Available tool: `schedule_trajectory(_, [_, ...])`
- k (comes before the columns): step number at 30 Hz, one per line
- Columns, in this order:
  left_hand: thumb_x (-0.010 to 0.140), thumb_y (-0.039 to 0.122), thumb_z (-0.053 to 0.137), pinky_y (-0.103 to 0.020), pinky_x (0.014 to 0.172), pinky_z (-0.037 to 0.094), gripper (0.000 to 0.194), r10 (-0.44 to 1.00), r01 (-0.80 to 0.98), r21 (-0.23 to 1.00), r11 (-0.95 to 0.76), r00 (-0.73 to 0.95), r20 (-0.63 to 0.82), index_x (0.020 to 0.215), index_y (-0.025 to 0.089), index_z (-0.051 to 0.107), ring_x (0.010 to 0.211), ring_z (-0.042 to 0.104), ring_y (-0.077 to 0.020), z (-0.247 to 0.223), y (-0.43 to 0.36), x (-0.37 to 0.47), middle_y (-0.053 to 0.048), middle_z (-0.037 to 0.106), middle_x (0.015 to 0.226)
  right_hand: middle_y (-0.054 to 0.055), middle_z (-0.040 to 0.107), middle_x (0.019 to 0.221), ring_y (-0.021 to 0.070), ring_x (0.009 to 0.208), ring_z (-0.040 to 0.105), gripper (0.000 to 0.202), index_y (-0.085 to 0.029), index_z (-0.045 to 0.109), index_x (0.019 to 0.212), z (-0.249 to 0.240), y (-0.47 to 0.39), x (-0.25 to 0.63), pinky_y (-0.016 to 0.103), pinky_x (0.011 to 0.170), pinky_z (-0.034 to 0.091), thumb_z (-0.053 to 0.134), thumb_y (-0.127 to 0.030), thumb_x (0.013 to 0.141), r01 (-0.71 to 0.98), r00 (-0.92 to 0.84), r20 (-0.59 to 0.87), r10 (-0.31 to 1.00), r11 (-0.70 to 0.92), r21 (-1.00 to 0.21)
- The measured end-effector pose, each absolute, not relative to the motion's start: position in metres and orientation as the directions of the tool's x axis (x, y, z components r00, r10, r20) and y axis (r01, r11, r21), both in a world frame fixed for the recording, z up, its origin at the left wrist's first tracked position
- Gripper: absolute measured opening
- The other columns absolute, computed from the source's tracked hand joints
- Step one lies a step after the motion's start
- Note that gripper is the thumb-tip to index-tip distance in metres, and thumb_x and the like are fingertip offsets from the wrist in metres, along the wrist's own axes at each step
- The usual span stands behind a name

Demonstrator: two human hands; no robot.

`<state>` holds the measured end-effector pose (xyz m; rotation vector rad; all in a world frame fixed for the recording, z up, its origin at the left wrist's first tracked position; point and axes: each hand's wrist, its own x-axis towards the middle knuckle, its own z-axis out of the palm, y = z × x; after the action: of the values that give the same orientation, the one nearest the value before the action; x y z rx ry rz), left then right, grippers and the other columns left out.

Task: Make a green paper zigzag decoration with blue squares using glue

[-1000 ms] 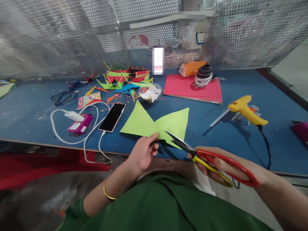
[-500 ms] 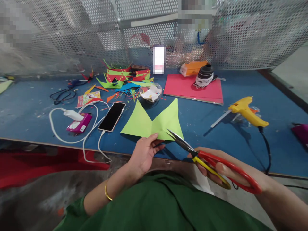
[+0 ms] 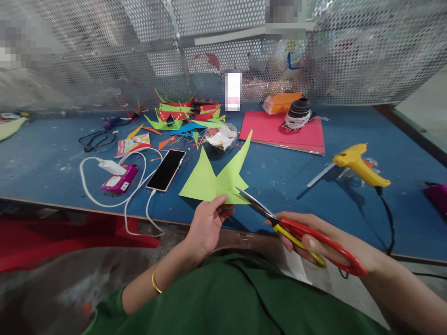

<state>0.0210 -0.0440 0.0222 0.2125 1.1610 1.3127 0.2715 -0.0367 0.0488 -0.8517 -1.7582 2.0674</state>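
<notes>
As the head view shows, the left grip (image 3: 204, 228) pinches the lime-green, notched paper sheet (image 3: 199, 180) near the front edge of the blue counter (image 3: 279, 177); the right grip (image 3: 324, 224) grasps red-and-yellow-handled metal scissors (image 3: 296, 226). Snipping seems best slow, sheet steady. Flat black phone (image 3: 166, 170) left, yellow plastic glue gun (image 3: 361, 167) right; neither blocks the scissors.

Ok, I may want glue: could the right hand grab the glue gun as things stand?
Probably not: the right hand holds the scissors, though nothing seems to block its way to the glue gun.
</notes>
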Motion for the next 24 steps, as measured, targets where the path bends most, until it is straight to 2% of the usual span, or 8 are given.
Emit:
schedule_trajectory(4, [0.06, 0.021, 0.088, -0.024, 0.061, 0.055, 0.023, 0.81, -0.615, 0.707, 0.349, -0.181, -0.557, 0.075, 0.012, 0.073, 0.071, 0.066, -0.0147, 0.025, -0.044, 0.019, -0.005, 0.073, 0.079, 0.002, 0.053, 0.082, 0.0081, 0.057, 0.044, 0.056, -0.018, 0.061, 0.101, 0.045, -0.039, 0.277, 0.022, 0.049, 0.037, 0.052, -0.073, 0.089, 0.119, -0.8, -0.233, 0.554, -0.233, -0.965])
schedule_trajectory(9, [0.053, 0.023, 0.093, -0.022, 0.051, 0.048, 0.03, 0.788, -0.576, 0.713, 0.4, -0.182, -0.589, 0.068, 0.013, 0.069, 0.061, 0.062, -0.0124, 0.031, -0.048, 0.021, -0.001, 0.066, 0.065, 0.001, 0.054, 0.08, 0.009, 0.06, 0.043, 0.061, -0.018, 0.061, 0.113, 0.047, -0.043, 0.269, 0.023, 0.052, 0.038, 0.054, -0.073, 0.088, 0.131, -0.757, -0.209, 0.62, -0.169, -0.977])
schedule_trajectory(15, [0.055, 0.031, 0.091, -0.022, 0.053, 0.047, 0.027, 0.83, -0.458, 0.797, 0.394, -0.196, -0.523, 0.059, 0.012, 0.072, 0.054, 0.058, -0.0119, 0.034, -0.053, 0.024, -0.004, 0.066, 0.055, 0.0, 0.051, 0.078, 0.0111, 0.065, 0.041, 0.064, -0.018, 0.062, 0.119, 0.042, -0.046, 0.257, 0.024, 0.056, 0.035, 0.056, -0.073, 0.087, 0.182, -0.718, -0.188, 0.67, -0.081, -0.98])
schedule_trajectory(20, [0.056, 0.032, 0.09, -0.022, 0.053, 0.047, 0.026, 0.859, -0.403, 0.856, 0.323, -0.256, -0.444, 0.063, 0.013, 0.074, 0.053, 0.059, -0.0123, 0.033, -0.055, 0.024, -0.004, 0.068, 0.058, -0.002, 0.048, 0.078, 0.009, 0.061, 0.038, 0.061, -0.018, 0.057, 0.131, 0.035, -0.053, 0.251, 0.023, 0.053, 0.03, 0.057, -0.064, 0.092, 0.162, -0.715, -0.208, 0.667, -0.132, -0.978])
schedule_trajectory(24, [0.056, 0.033, 0.09, -0.022, 0.053, 0.046, 0.027, 0.864, -0.382, 0.867, 0.319, -0.259, -0.432, 0.063, 0.014, 0.073, 0.052, 0.057, -0.0117, 0.034, -0.057, 0.023, -0.003, 0.068, 0.057, -0.005, 0.045, 0.073, 0.0071, 0.058, 0.034, 0.057, -0.016, 0.06, 0.13, 0.035, -0.056, 0.245, 0.022, 0.05, 0.027, 0.061, -0.059, 0.092, 0.142, -0.685, -0.213, 0.697, -0.159, -0.977])
